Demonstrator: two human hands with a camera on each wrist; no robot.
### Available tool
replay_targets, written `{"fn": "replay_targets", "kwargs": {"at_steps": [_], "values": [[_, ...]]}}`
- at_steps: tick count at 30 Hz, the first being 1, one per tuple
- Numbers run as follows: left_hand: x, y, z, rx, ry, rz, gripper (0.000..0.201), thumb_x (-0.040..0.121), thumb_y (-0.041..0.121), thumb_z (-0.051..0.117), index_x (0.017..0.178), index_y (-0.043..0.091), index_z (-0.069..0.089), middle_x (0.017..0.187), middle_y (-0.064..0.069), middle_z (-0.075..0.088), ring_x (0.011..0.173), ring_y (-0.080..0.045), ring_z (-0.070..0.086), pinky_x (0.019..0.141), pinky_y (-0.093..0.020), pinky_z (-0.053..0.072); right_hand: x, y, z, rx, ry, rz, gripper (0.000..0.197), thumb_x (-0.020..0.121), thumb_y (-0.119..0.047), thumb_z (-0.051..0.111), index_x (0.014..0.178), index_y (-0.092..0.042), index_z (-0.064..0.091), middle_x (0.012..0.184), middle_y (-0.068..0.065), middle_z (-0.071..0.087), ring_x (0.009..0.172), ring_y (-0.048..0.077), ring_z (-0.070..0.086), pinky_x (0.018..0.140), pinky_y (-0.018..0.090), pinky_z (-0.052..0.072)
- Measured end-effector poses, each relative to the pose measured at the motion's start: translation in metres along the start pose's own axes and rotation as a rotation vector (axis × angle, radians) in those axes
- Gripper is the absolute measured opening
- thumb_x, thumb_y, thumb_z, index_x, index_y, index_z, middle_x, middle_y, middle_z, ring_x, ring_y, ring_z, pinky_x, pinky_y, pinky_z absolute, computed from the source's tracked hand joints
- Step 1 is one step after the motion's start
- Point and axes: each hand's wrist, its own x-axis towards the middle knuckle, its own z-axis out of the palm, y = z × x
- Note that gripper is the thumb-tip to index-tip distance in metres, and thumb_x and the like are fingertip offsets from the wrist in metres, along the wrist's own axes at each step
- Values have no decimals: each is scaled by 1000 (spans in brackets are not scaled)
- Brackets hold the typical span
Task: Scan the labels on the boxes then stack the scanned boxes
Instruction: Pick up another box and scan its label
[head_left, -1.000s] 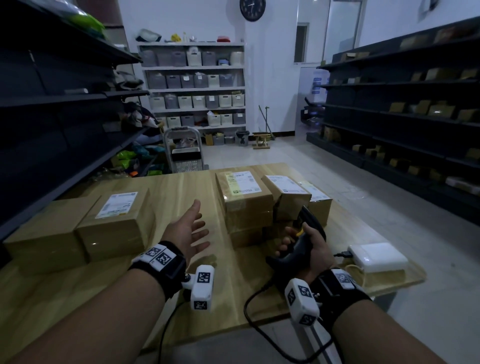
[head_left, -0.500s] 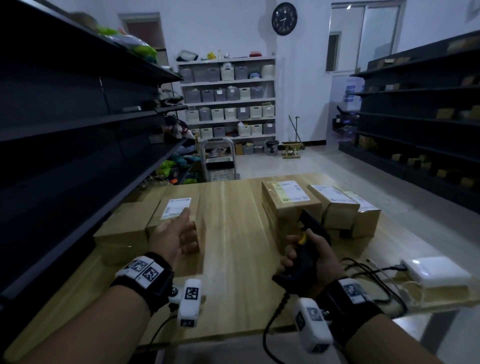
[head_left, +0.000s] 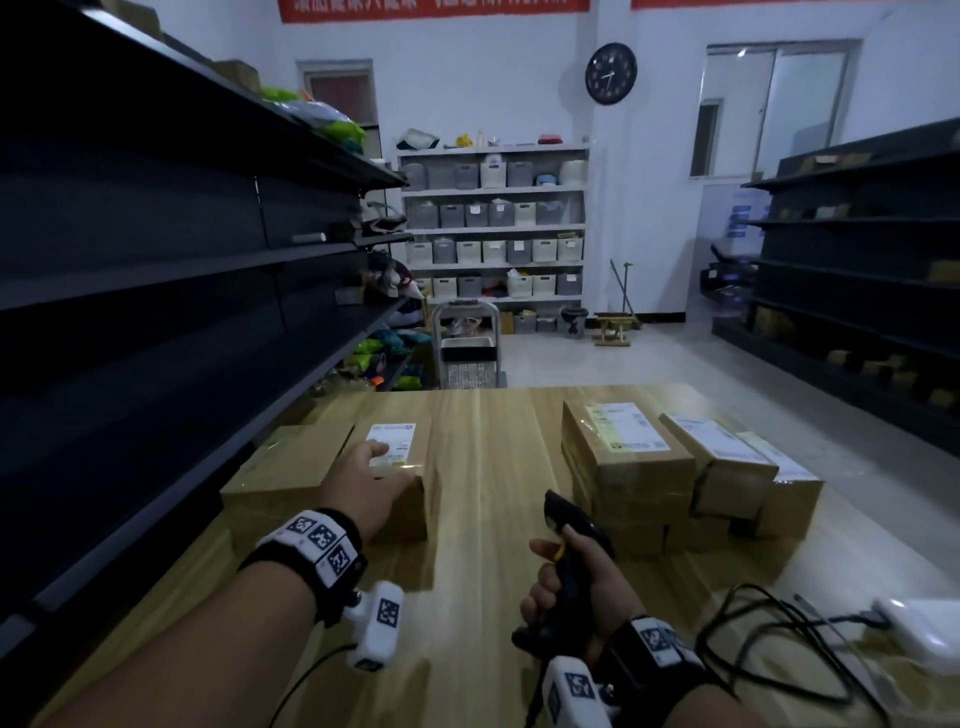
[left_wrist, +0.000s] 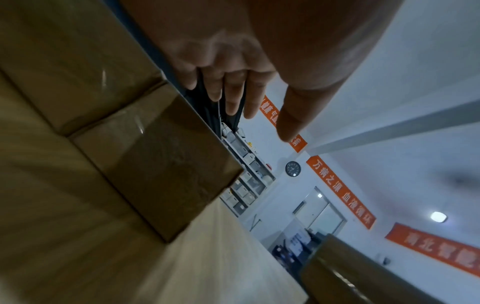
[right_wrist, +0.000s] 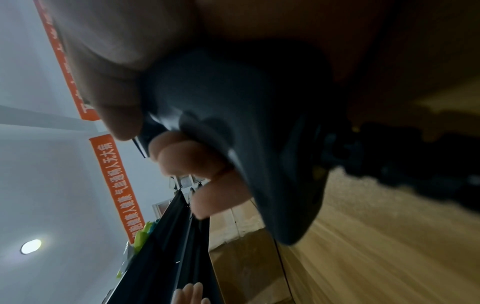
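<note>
- Left hand (head_left: 375, 480) flat on top of a labelled cardboard box (head_left: 395, 470) at the left of the wooden table (head_left: 483, 467); fingers straight and close together over the near part of the white label (head_left: 390, 442), thumb out to the side, nothing pinched.
- Seen from the left wrist, fingertips (left_wrist: 233, 102) reaching past the far top edge of the box, not curled round it.
- Right hand (head_left: 571, 587) wrapped round the grip of a black handheld scanner (head_left: 569, 525), forefinger by the yellow trigger, nose aimed up and forward, well apart from the label.
- Plain box (head_left: 283, 467) touching the labelled one on its left; stack of scanned boxes (head_left: 628, 467) at the right of the table, labels facing up.
- Likely step: taking hold of the left box for scanning.
- Best done by sliding the fingers off the label so the barcode lies clear.
- Worth drawing the box toward the table's middle, gripped by its sides, label kept upward.
- Scanner to be tilted down onto the label before the trigger is pressed.
- Cable (head_left: 753, 639) looped near the right forearm: a likely snag when the box is carried to the stack.
</note>
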Motion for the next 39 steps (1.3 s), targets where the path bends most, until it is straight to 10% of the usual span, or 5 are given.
{"fn": "replay_targets", "kwargs": {"at_steps": [8,17,21,30,39], "values": [[4,17,21,966,-57,169,66,90,63,69,145,30,56,148,3,62,134,-24,60,114,-44,49,5,-3,-2,61,-48,36,43,86,-39,75,104,0,70,65,13,45,51,28,49,62,37,44],[-45,27,28,1003,-103,313,50,96,64,57,140,41,59,144,9,57,138,-22,50,117,-54,40,14,-4,-10,35,-36,56,50,85,-44,78,114,-3,73,95,20,71,83,38,69,74,46,56],[-57,18,31,659,-86,285,42,95,67,63,128,42,68,135,13,63,127,-18,59,114,-50,48,15,-2,-8,20,-7,36,54,80,-45,79,114,-4,76,126,19,75,123,44,67,87,49,55],[-58,-32,38,-428,-52,-295,74,90,42,88,149,9,57,122,-12,75,104,-33,72,87,-44,57,11,-1,-6,1,-36,-5,54,80,-44,77,118,-5,75,134,17,73,120,41,68,95,52,51],[-48,-52,58,-639,-111,-165,73,81,46,93,143,19,66,117,-10,83,105,-34,80,86,-44,64,13,1,-6,-51,2,-20,64,80,-46,75,130,-6,71,129,16,75,121,41,69,88,49,54]]}}
